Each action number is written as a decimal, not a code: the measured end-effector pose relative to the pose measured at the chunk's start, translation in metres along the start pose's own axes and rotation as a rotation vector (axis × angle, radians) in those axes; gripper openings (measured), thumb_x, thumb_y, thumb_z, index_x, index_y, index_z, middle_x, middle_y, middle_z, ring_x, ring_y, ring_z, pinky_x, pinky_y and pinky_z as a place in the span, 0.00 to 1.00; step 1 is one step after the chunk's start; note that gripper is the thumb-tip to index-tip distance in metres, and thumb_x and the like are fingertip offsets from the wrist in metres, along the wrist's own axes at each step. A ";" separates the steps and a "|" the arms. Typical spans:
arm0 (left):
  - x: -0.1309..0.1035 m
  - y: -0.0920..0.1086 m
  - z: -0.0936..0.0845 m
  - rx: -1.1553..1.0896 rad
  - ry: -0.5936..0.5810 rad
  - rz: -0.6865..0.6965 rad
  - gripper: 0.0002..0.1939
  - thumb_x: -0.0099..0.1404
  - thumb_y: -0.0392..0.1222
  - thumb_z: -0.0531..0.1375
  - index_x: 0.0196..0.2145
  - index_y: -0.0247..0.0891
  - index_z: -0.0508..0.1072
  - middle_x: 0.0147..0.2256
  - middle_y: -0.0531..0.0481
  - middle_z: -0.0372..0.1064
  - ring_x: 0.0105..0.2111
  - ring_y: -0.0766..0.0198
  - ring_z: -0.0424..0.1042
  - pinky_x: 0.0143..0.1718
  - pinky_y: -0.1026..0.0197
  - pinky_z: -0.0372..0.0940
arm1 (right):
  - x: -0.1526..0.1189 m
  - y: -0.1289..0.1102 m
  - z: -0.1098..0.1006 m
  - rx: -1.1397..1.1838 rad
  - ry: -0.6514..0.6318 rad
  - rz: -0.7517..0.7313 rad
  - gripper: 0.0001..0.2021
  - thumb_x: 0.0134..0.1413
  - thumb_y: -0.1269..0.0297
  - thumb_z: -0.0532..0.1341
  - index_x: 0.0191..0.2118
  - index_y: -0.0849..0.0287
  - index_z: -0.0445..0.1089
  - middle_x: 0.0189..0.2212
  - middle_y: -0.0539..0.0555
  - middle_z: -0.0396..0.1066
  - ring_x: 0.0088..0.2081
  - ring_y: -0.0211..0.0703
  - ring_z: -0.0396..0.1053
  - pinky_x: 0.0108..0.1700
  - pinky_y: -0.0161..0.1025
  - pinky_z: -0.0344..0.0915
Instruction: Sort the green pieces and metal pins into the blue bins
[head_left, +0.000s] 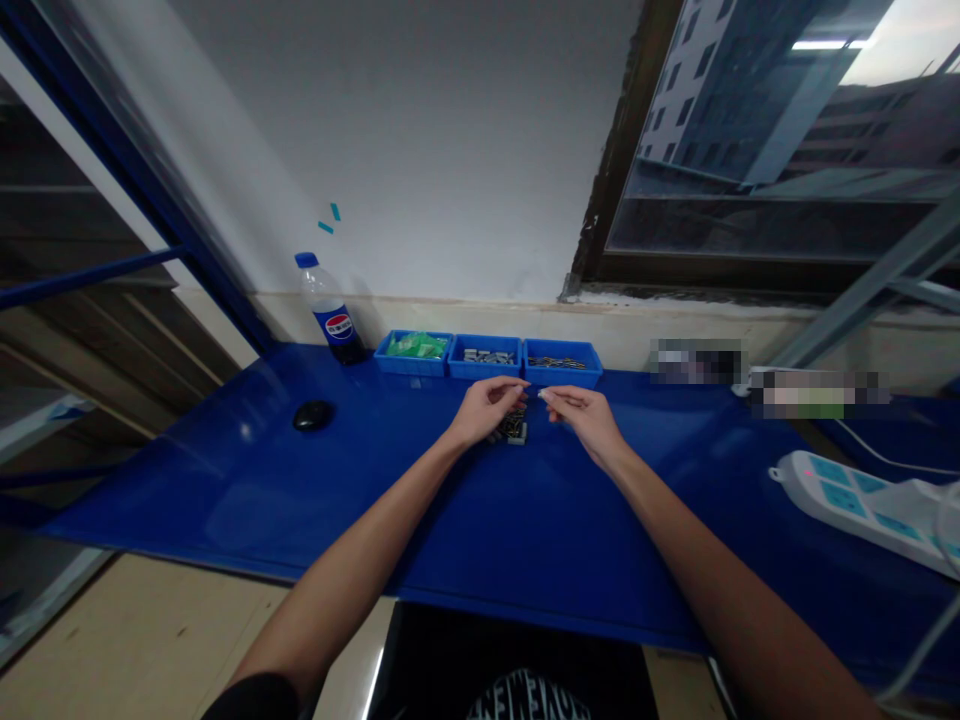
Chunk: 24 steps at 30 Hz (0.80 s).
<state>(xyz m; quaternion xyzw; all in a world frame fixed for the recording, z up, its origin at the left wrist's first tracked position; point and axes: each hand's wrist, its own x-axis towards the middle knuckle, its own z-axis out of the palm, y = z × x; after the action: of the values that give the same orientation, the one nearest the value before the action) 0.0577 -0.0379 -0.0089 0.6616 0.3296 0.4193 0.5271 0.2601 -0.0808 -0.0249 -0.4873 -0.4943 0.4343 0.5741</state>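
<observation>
My left hand [489,407] is closed in a pinch above the table; a thin tip shows at its fingers, too small to name. Facing it, my right hand [583,415] pinches a small pale piece [542,394] between thumb and forefinger. The fingertips of both hands are close together but apart. Below and between them lies a small pile of metal parts [516,428], partly covered by my left hand. Just behind the hands stand three blue bins: one with green plastic bags [417,345], one with grey metal pieces [487,356], one with thin, long metal parts [556,362].
A cola bottle [334,315] stands at the back left, with a black computer mouse [313,415] in front of it. A white power strip [847,500] with cables lies on the right of the blue table [337,510]. Blurred-out items sit at the back right.
</observation>
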 end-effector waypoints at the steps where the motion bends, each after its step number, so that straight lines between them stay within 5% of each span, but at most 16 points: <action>1: -0.001 0.001 0.001 0.001 -0.004 -0.003 0.19 0.66 0.51 0.65 0.48 0.33 0.80 0.40 0.40 0.81 0.37 0.60 0.79 0.43 0.58 0.73 | 0.000 0.001 0.001 0.015 -0.001 -0.012 0.20 0.43 0.48 0.75 0.38 0.58 0.82 0.29 0.55 0.80 0.27 0.41 0.72 0.33 0.41 0.69; 7: -0.001 0.000 0.001 -0.039 -0.047 -0.001 0.21 0.63 0.52 0.69 0.46 0.33 0.80 0.35 0.42 0.80 0.34 0.61 0.79 0.42 0.59 0.73 | -0.003 -0.004 0.006 0.098 -0.051 0.005 0.23 0.40 0.51 0.77 0.42 0.58 0.81 0.34 0.56 0.82 0.35 0.48 0.79 0.43 0.46 0.73; 18: -0.004 0.007 0.003 -0.220 -0.133 -0.100 0.24 0.57 0.52 0.73 0.44 0.31 0.81 0.32 0.43 0.80 0.30 0.64 0.78 0.37 0.62 0.71 | -0.006 -0.008 0.011 0.082 -0.009 0.048 0.26 0.30 0.52 0.80 0.35 0.56 0.73 0.32 0.54 0.81 0.36 0.49 0.80 0.46 0.48 0.75; 24: 0.008 -0.005 -0.006 -0.376 0.046 -0.106 0.24 0.57 0.46 0.74 0.48 0.33 0.80 0.38 0.41 0.81 0.38 0.60 0.80 0.49 0.55 0.71 | -0.002 0.002 0.009 -0.031 -0.032 -0.039 0.21 0.44 0.48 0.74 0.39 0.55 0.75 0.32 0.54 0.81 0.37 0.49 0.80 0.45 0.46 0.74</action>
<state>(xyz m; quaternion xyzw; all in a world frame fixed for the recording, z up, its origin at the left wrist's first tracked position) 0.0559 -0.0277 -0.0112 0.5233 0.2920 0.4602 0.6550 0.2511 -0.0810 -0.0270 -0.4795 -0.5193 0.4230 0.5670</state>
